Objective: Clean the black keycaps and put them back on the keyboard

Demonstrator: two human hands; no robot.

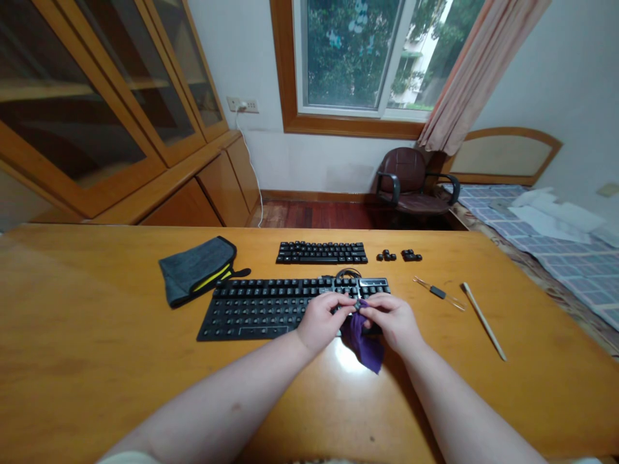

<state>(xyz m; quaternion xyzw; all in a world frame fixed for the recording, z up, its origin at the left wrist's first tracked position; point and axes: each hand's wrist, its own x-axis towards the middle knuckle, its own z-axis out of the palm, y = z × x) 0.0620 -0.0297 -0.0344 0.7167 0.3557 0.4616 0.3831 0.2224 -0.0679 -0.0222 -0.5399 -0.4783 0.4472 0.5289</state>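
Observation:
A black keyboard (261, 312) lies in front of me, its lower rows bare of keycaps and its top row still capped. Above its right part, my left hand (323, 317) pinches a small dark piece that looks like a keycap (358, 305), mostly hidden by the fingertips. My right hand (393, 321) is closed on a purple cloth (366, 348), pressing it against that piece. The rest of the cloth hangs down past the keyboard's front edge. Both hands' fingertips meet.
Rows of loose keycaps (322, 252) stand behind the keyboard, with two small keycap groups (386, 256) to their right. A wire keycap puller (438, 293) and a thin brush (483, 322) lie at right. A folded grey towel (198, 269) lies at left, close to the keyboard.

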